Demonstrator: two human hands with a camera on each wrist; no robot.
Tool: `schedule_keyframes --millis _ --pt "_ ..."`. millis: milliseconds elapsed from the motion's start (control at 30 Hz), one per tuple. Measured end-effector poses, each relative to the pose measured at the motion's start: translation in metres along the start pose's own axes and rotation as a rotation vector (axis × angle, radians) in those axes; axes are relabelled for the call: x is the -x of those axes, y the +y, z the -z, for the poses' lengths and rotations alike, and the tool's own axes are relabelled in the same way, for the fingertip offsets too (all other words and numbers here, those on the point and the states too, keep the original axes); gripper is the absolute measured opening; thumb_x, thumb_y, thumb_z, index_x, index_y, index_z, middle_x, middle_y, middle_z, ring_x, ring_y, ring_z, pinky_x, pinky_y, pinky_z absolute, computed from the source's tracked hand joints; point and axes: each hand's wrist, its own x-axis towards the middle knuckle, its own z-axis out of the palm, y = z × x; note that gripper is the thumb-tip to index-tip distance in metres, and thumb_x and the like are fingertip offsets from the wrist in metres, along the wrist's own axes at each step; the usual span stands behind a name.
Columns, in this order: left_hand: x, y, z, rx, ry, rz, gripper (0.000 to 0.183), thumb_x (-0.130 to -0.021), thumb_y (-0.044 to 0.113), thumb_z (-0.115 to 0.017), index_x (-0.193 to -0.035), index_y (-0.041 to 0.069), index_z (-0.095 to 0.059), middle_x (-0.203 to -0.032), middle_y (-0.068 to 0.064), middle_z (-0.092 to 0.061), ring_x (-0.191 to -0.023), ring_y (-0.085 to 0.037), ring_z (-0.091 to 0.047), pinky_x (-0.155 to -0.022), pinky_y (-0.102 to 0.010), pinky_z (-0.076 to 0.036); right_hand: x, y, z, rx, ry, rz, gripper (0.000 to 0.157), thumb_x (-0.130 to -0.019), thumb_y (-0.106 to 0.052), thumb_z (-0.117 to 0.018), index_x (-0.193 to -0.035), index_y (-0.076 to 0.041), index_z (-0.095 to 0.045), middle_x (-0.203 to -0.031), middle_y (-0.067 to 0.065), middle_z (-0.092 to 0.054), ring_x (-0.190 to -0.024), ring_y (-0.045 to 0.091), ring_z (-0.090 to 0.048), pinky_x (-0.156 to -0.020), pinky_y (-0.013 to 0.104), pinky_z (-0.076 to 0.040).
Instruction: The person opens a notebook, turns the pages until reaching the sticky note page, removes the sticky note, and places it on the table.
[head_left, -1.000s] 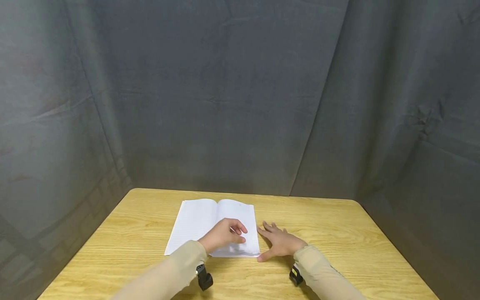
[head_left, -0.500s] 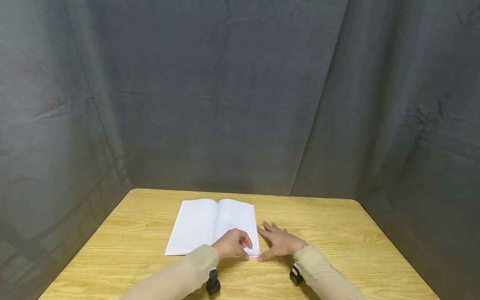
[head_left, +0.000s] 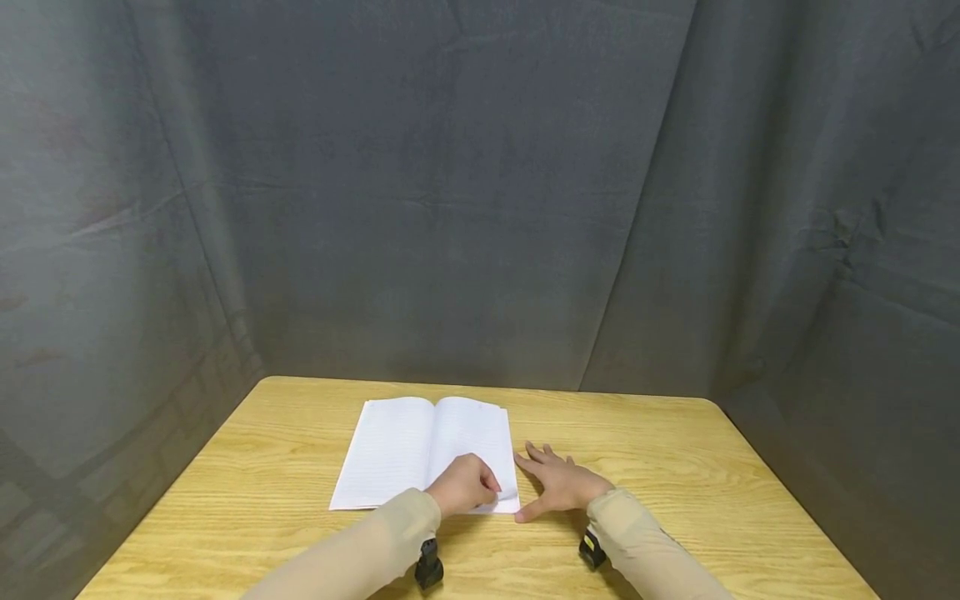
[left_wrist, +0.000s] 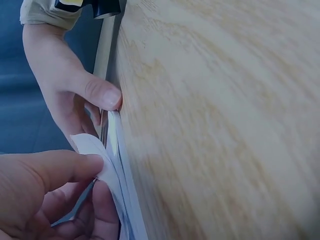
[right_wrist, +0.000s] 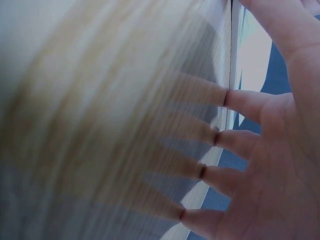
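An open notebook (head_left: pixel 393 454) with white lined pages lies on the wooden table. Over the lower part of its right page, my left hand (head_left: pixel 463 485) pinches a page corner between thumb and curled fingers. The left wrist view shows that page corner (left_wrist: pixel 89 145) bent up from the stack of sheets beneath. My right hand (head_left: pixel 558 485) lies beside the notebook's right edge with spread fingers, its thumb at the lower right corner. In the right wrist view, the right hand's fingertips (right_wrist: pixel 216 136) rest on the tabletop.
The table (head_left: pixel 675 467) has light wood grain and rounded far corners. Grey cloth (head_left: pixel 450 208) hangs behind it and along both sides. A black wrist device (head_left: pixel 428 565) sits on the left forearm, another device (head_left: pixel 592 550) on the right.
From above the right page, my left hand has come right and toward the near corner, and its fingers have closed on the page. The right hand has stayed in place.
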Motion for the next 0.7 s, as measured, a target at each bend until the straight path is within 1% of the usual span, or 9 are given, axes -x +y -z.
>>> schedule_keyframes --millis 133,233,400,467,533,633,700 --pt "-0.0011 -0.0014 -0.0009 0.017 0.02 -0.001 0.014 -0.075 -0.001 -0.072 -0.066 0.008 -0.07 -0.057 0.005 -0.056 -0.055 -0.008 -0.045 -0.051 -0.02 -0.037 -0.0005 0.0001 0.0002 0.002 -0.001 0.001 0.101 -0.072 -0.063 -0.072 -0.151 -0.015 -0.032 -0.159 0.02 -0.018 -0.142 0.051 -0.017 -0.104 0.074 -0.016" --pt "-0.0023 -0.0036 -0.0014 0.039 0.031 -0.004 0.017 -0.075 0.002 -0.077 -0.063 0.01 -0.068 -0.053 0.007 -0.052 -0.052 -0.007 -0.044 -0.049 -0.02 -0.036 -0.0006 -0.0002 0.0003 0.001 -0.004 -0.002 0.101 -0.073 -0.064 -0.072 -0.151 -0.014 -0.032 -0.159 0.02 -0.018 -0.142 0.051 -0.017 -0.105 0.074 -0.016" --pt "-0.0037 -0.0065 -0.0001 0.112 0.037 0.014 0.023 -0.074 0.009 -0.082 -0.063 0.01 -0.062 -0.052 0.005 -0.048 -0.049 -0.008 -0.043 -0.048 -0.021 -0.035 0.0001 -0.001 0.0014 -0.01 -0.005 -0.005 0.102 -0.073 -0.063 -0.072 -0.151 -0.013 -0.031 -0.159 0.021 -0.017 -0.142 0.052 -0.016 -0.104 0.074 -0.016" --pt "-0.0037 -0.0073 0.001 0.148 0.035 0.014 0.023 -0.074 0.006 -0.082 -0.066 0.008 -0.06 -0.054 0.004 -0.048 -0.047 -0.009 -0.044 -0.046 -0.021 -0.036 0.0005 -0.001 0.0015 -0.008 -0.002 -0.002 0.102 -0.073 -0.063 -0.072 -0.151 -0.012 -0.031 -0.158 0.022 -0.017 -0.141 0.053 -0.016 -0.104 0.075 -0.016" --pt "-0.0035 -0.0077 0.0023 0.166 0.032 0.005 0.022 -0.074 0.0 -0.08 -0.071 0.007 -0.059 -0.057 0.003 -0.049 -0.045 -0.009 -0.045 -0.045 -0.021 -0.037 0.0009 -0.0011 0.0016 -0.004 -0.001 0.002 0.102 -0.073 -0.063 -0.072 -0.151 -0.012 -0.031 -0.158 0.022 -0.017 -0.141 0.053 -0.015 -0.104 0.075 -0.016" --pt "-0.003 -0.0076 0.0044 0.151 0.025 -0.013 0.021 -0.074 -0.008 -0.074 -0.079 0.007 -0.061 -0.062 0.002 -0.049 -0.044 -0.01 -0.048 -0.045 -0.021 -0.041 0.0007 -0.0011 0.0012 0.002 -0.003 0.003 0.102 -0.073 -0.064 -0.072 -0.151 -0.012 -0.031 -0.158 0.022 -0.018 -0.141 0.053 -0.016 -0.104 0.075 -0.017" --pt "-0.0025 -0.0069 0.006 0.123 0.019 -0.017 0.021 -0.075 -0.011 -0.07 -0.082 0.008 -0.063 -0.063 0.001 -0.05 -0.044 -0.011 -0.049 -0.045 -0.022 -0.043 0.0003 -0.0014 0.0012 0.0 -0.005 0.001 0.102 -0.073 -0.064 -0.072 -0.151 -0.013 -0.031 -0.158 0.022 -0.017 -0.142 0.052 -0.016 -0.104 0.074 -0.017"
